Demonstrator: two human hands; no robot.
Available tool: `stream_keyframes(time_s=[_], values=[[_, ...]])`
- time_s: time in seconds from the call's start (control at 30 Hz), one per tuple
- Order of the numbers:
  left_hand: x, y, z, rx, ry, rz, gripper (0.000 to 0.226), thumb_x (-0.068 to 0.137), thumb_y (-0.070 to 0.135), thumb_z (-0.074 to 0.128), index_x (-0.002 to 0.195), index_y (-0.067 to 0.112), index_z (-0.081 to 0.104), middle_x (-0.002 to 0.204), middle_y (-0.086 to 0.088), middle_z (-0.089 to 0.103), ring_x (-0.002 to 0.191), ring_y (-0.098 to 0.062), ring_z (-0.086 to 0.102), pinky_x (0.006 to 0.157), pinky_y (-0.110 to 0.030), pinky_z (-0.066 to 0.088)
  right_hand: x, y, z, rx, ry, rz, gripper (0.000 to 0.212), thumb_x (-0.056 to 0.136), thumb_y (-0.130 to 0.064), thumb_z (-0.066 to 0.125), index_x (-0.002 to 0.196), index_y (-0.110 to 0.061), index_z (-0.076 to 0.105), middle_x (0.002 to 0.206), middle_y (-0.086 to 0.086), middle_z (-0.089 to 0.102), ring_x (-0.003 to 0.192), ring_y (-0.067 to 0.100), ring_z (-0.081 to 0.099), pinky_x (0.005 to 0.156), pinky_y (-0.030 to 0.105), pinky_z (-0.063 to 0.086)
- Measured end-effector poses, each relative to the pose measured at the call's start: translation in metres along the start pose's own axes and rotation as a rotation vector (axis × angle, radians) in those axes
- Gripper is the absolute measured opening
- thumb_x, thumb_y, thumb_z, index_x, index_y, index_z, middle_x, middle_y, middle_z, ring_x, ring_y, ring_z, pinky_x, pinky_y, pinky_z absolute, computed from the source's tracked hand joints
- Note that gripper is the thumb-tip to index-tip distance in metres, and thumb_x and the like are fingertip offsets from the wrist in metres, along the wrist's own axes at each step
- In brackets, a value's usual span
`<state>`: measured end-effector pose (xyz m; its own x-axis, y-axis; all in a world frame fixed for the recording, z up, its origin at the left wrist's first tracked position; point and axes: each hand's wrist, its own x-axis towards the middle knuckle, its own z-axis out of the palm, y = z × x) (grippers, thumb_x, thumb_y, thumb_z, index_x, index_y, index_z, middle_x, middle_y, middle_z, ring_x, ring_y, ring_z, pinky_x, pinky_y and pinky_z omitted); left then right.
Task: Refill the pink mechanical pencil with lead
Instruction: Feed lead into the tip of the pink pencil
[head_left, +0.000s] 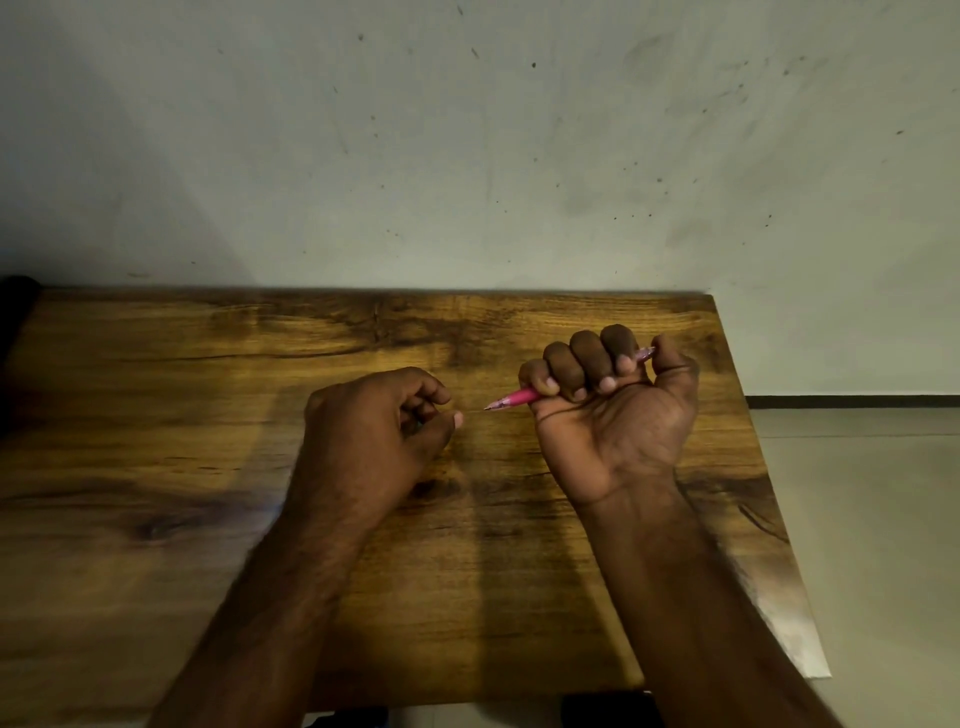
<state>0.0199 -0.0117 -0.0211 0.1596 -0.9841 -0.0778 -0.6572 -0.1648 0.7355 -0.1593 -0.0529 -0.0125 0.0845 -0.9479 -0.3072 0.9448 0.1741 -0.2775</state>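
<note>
The pink mechanical pencil (511, 399) lies across my right hand (613, 410), which is closed in a fist around its barrel, palm towards me. The pencil's tip points left, and its rear end sticks out by my thumb at the upper right. My left hand (374, 431) is just left of the tip, thumb and forefinger pinched together. A very thin line, possibly a lead (474, 410), seems to run from those fingertips to the pencil tip; it is too fine to be sure.
Both forearms rest over a wooden table (208, 467) set against a stained pale wall (467, 156). The table's right edge runs diagonally down the right side, with light floor (872, 519) beyond it.
</note>
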Motion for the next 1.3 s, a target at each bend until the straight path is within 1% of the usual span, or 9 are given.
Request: stream_keyframes(time_s=[0.23,0.33,0.4,0.57,0.73,0.9,1.1,1.23,1.3], values=[[0.0004,-0.0002,0.0001,-0.012,-0.001,0.008,0.016,0.079,0.04,0.082,0.092,0.034,0.076,0.075,0.021,0.069,0.083,0.009,0.064,0.086,-0.038,0.06,-0.0002,0.0005,-0.0003,0.014,0.006,0.001,0.048,0.097,-0.053,0.032,0.062,-0.019,0.035,0.053,-0.003,0.027,0.053,0.014,0.022,0.058,0.03,0.027],[0.0003,-0.0005,0.0003,-0.01,0.001,0.005,0.017,0.079,0.041,0.082,0.092,0.035,0.075,0.076,0.021,0.07,0.084,0.009,0.063,0.087,-0.041,0.059,0.0005,-0.0004,0.0003,0.002,0.011,-0.006,0.046,0.096,-0.047,0.031,0.061,-0.019,0.034,0.052,-0.003,0.027,0.051,0.014,0.022,0.057,0.03,0.027],[0.0005,-0.001,0.0006,-0.018,0.002,0.0,0.017,0.079,0.04,0.083,0.093,0.034,0.076,0.076,0.02,0.07,0.083,0.009,0.064,0.086,-0.039,0.06,0.001,-0.0012,0.0003,0.003,0.015,-0.007,0.045,0.097,-0.047,0.031,0.061,-0.019,0.033,0.052,-0.003,0.026,0.051,0.014,0.021,0.056,0.03,0.027],[0.0008,-0.0016,0.0005,-0.006,0.007,0.01,0.017,0.078,0.04,0.083,0.093,0.034,0.076,0.076,0.021,0.07,0.083,0.01,0.064,0.085,-0.036,0.06,0.0004,0.0009,0.0001,0.018,0.014,0.013,0.052,0.098,-0.055,0.033,0.062,-0.019,0.036,0.052,-0.003,0.027,0.052,0.014,0.022,0.057,0.03,0.027],[0.0011,-0.0014,0.0001,-0.003,0.002,0.008,0.017,0.078,0.043,0.081,0.093,0.035,0.075,0.077,0.022,0.069,0.083,0.01,0.064,0.086,-0.038,0.06,0.0016,-0.001,0.0008,-0.01,0.011,-0.003,0.048,0.099,-0.046,0.031,0.059,-0.02,0.035,0.05,-0.004,0.026,0.05,0.014,0.022,0.055,0.029,0.027],[0.0005,-0.0013,-0.0008,-0.001,-0.001,0.008,0.017,0.078,0.046,0.079,0.092,0.038,0.074,0.077,0.024,0.069,0.083,0.011,0.063,0.091,-0.045,0.058,0.0002,0.0012,0.0002,0.012,0.011,0.008,0.053,0.099,-0.056,0.034,0.062,-0.019,0.036,0.051,-0.003,0.028,0.051,0.014,0.023,0.056,0.03,0.028],[0.0005,-0.0017,0.0004,-0.015,0.001,0.0,0.018,0.078,0.044,0.081,0.093,0.036,0.075,0.078,0.021,0.07,0.08,0.007,0.065,0.087,-0.043,0.059,0.0015,-0.0013,-0.0002,-0.002,0.016,-0.009,0.049,0.099,-0.046,0.031,0.059,-0.02,0.035,0.051,-0.004,0.026,0.05,0.014,0.022,0.056,0.03,0.028],[0.0002,-0.0022,-0.0002,-0.01,-0.001,0.005,0.017,0.079,0.043,0.082,0.093,0.036,0.075,0.077,0.021,0.07,0.081,0.007,0.064,0.086,-0.044,0.059,0.0001,0.0012,-0.0012,0.009,0.018,-0.006,0.052,0.098,-0.055,0.033,0.06,-0.019,0.036,0.052,-0.003,0.027,0.051,0.014,0.021,0.057,0.031,0.026],[0.0001,-0.0014,-0.0005,-0.011,0.003,0.007,0.017,0.078,0.043,0.081,0.092,0.036,0.075,0.077,0.022,0.07,0.081,0.007,0.064,0.087,-0.045,0.059,0.0001,0.0011,-0.0008,0.006,0.019,-0.004,0.053,0.098,-0.054,0.033,0.059,-0.019,0.035,0.051,-0.003,0.026,0.051,0.014,0.021,0.057,0.03,0.025]])
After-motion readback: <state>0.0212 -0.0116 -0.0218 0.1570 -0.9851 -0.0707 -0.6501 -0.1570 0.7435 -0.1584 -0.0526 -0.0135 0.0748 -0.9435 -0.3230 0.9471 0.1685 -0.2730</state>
